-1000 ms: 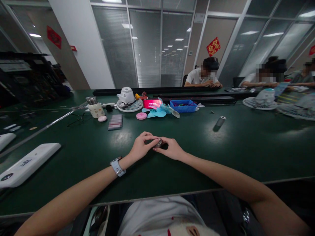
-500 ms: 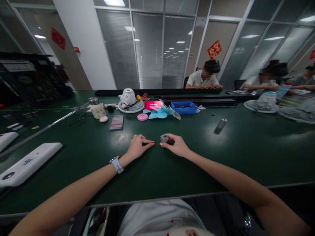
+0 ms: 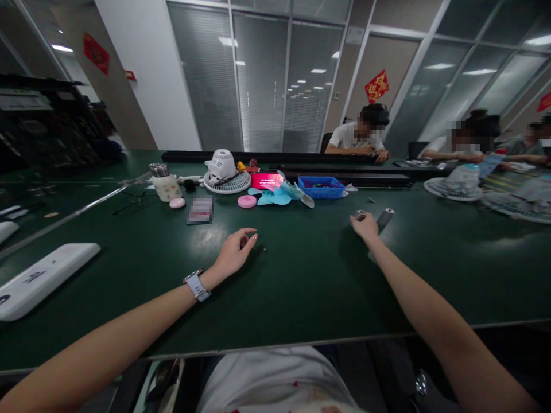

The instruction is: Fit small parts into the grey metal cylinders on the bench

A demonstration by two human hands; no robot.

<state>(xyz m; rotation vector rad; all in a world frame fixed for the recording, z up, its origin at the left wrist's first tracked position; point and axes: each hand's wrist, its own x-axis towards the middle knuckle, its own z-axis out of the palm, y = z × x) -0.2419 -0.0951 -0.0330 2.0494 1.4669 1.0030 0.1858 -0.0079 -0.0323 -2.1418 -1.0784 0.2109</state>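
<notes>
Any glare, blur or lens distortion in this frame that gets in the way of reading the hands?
Head view: ceiling-light glare on the green table; wide-angle bending at the edges; right hand and its small metal cylinder slightly soft; left hand clear.

two metal cylinders: one (image 3: 360,215) near the counter's far edge, another (image 3: 385,217) beside it. two pink discs (image 3: 247,201) (image 3: 177,203). one blue tray (image 3: 321,187).

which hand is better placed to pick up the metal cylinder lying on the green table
Right. The right hand, gripping a small metal part, is beside the metal cylinder; the left hand rests farther away.
</notes>
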